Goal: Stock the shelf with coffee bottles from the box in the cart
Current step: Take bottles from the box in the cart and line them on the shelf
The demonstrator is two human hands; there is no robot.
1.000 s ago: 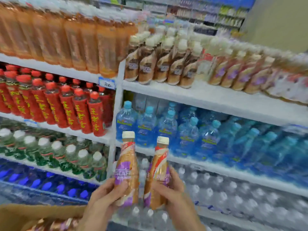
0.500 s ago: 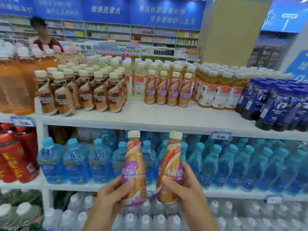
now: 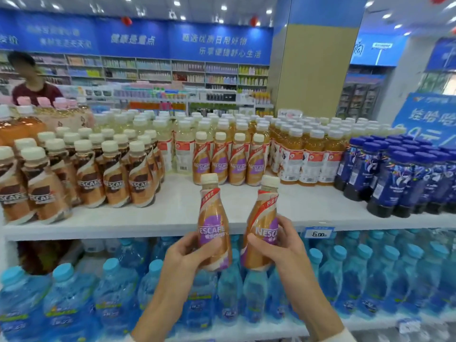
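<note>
Coffee bottles, two in play: left bottle gripped round its lower half by the left hand, right bottle gripped the same way by the right hand. Both upright, caps up, side by side and just apart, held in the air before the front edge of the shelf, not yet set down. Box and cart out of view. Straight behind them a matching row of purple-label bottles stands well back on the shelf, bare board in front of it. Brown-label bottles to the left, yellow drinks and dark blue bottles to the right, price tag on the edge, water bottles below. Step, as I judge it: carrying to placement. Next calls for reaching forward over the edge, setting both down in front of the matching row, labels outward, then letting go.
</note>
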